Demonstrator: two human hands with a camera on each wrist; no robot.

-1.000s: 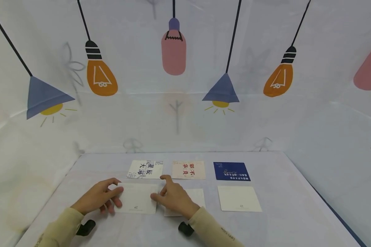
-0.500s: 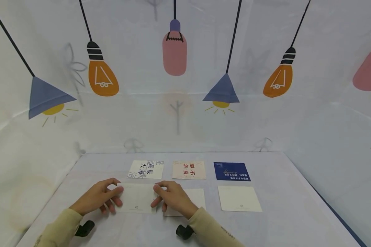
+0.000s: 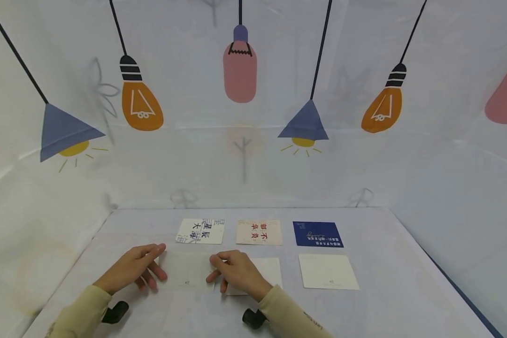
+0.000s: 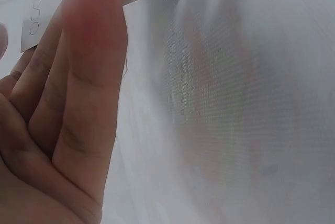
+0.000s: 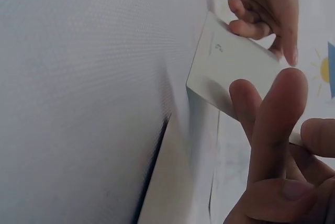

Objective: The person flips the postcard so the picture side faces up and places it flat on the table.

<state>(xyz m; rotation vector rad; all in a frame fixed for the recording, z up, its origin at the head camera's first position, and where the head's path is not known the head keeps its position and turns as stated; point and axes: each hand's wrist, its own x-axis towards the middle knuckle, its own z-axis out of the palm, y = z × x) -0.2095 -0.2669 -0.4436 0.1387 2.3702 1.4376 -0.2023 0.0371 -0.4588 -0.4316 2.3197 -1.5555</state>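
Observation:
A pale blank-backed card, bearing a tiny printed mark, is between the two hands in the head view. My right hand pinches its far right corner; the right wrist view shows the card tilted, with that corner between the fingers. At the card's left edge is my left hand, its thumb lifted off and its lower fingers at the edge. In the left wrist view the fingers stretch up in front of part of the card. A second pale card lies partly hidden behind the right hand.
Along the back row lie a white card with dark characters, a cream card with red characters and a dark blue card. Another pale card lies front right. A printed white curtain stands behind the table.
My right hand has changed from spread fingers at the card's right edge to a pinch on its far corner. The left thumb has lifted off the card, and the card looks dimmer.

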